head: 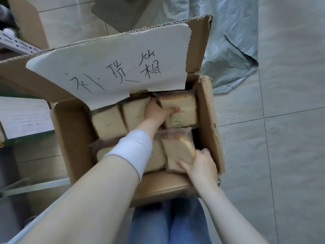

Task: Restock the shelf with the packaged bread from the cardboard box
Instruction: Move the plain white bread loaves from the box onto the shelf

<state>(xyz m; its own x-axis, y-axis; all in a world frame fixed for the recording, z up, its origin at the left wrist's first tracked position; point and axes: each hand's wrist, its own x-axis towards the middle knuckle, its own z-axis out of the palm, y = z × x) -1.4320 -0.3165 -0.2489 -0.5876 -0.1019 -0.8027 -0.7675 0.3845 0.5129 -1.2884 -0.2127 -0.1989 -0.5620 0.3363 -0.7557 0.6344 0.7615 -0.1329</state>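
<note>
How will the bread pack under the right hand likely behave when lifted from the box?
The bread pack is probably light and squashy: sliced loaf in thin film. The glossy film may slip, so the right hand gripping its corner could slide. It looks tilted already, probably loose.

My left hand [156, 111] reached far forward, arm straight, white wristband [131, 148] on the forearm, fingers curled closed around a grip. My right hand [200, 162] stayed nearer, fingers likewise clasped, thumb spread.

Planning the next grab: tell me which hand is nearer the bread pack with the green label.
Left. The left hand lies on the green-labelled bread pack, thumb across it. The right hand grips another bread pack nearer the person.
</note>
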